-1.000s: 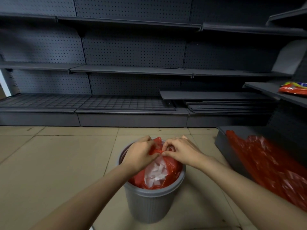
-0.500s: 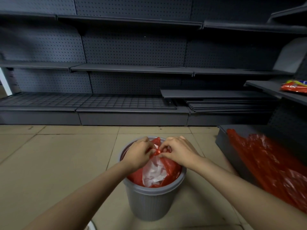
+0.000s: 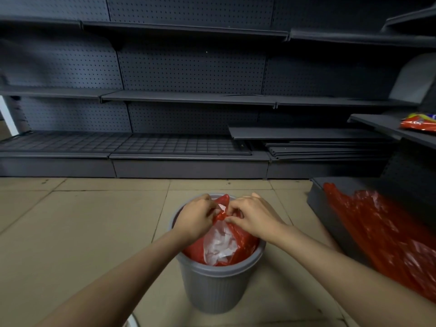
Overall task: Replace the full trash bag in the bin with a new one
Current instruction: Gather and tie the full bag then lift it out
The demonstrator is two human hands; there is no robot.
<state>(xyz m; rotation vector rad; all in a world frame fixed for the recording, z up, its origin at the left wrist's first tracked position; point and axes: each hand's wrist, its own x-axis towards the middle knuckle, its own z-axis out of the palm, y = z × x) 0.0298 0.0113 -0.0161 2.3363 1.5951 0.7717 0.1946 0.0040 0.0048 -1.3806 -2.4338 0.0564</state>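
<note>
1. Compared with a second ago, the two hands are seen drawn closer together over the mouth of the bin [image 3: 218, 287], and the gathered red plastic between them is bunched into a tighter neck; the red strip stretched between the hands a second ago is no longer visible.
2. The left hand [image 3: 197, 219] is curled, its fingertips pinched on the gathered top of the full trash bag [image 3: 238, 239]. The grip is closed on plastic, not flat or spread.
3. The right hand [image 3: 253, 217] is likewise curled, with thumb and fingers nipped onto the same red neck, just beside the left hand and almost touching it.
4. The full trash bag is seated inside the grey ribbed bin, directly beneath both hands; crumpled white paper [image 3: 220, 244] is seen through its open side, below the right hand's wrist.
5. The bin is stood on the tiled floor [image 3: 77, 232], under the hands.
6. Loose red plastic bags [image 3: 382, 237] are laid on a low dark shelf to the right of the right hand, well apart from it.
7. Dark shelving [image 3: 188, 97] is ranged beyond the hands.
</note>
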